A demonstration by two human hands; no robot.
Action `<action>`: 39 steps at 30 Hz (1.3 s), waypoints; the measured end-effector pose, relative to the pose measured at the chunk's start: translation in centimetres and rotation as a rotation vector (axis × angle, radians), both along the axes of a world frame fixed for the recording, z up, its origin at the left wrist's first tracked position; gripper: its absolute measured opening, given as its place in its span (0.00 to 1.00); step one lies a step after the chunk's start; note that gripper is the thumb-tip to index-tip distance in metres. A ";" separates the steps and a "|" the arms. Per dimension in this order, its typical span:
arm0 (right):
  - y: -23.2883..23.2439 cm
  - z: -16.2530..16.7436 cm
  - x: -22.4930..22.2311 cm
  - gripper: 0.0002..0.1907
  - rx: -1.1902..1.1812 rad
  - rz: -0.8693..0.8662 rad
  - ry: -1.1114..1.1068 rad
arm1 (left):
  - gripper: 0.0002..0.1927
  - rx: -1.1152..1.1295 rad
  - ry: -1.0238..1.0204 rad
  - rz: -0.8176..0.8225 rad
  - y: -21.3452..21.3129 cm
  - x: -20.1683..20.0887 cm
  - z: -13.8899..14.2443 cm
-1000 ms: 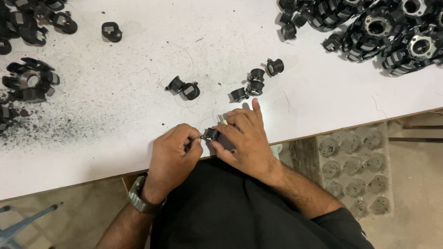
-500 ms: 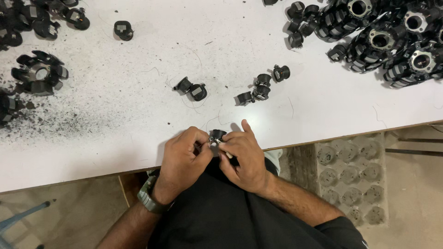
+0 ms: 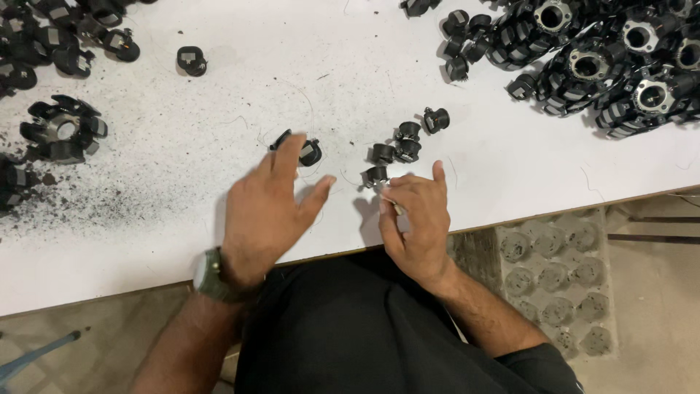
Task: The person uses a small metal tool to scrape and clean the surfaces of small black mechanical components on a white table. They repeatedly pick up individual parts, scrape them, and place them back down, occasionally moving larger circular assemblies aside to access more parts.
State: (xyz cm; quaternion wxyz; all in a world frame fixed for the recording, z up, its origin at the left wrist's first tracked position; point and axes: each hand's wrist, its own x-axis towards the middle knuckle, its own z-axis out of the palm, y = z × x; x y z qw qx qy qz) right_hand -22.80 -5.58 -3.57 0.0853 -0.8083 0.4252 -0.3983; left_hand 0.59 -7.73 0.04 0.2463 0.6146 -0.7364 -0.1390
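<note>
two hands point(image 3: 266, 208), one wristwatch point(image 3: 209, 275), six loose small black parts point(image 3: 408, 131).

Your arms bare to above elbow. Your left wrist: watch point(image 3: 209, 274), dark green-grey case and strap. Your right wrist bare. Your shirt point(image 3: 350, 328) black, short-sleeved, sleeve edge showing at right upper arm. No gloves, no rings visible.

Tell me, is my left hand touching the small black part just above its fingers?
Cannot tell. In the head view, the left hand overlaps the small black part: the fingertips cover its left edge, so no gap or contact shows plainly.
</note>
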 end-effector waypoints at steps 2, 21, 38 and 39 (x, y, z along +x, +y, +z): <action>0.1 0.2 -0.2 0.15 0.007 -0.007 -0.018 | 0.31 0.171 -0.149 0.027 -1.9 0.0 0.3; -0.3 1.9 2.4 0.27 0.159 0.186 0.259 | 0.17 -0.017 0.218 -0.375 4.0 1.8 -2.3; 0.8 0.9 2.2 0.20 0.129 0.075 0.206 | 0.19 -0.340 -0.335 -0.370 5.4 0.1 0.0; 0.8 0.8 2.2 0.20 0.124 0.071 0.196 | 0.16 -0.359 -0.319 -0.353 5.4 0.1 -0.6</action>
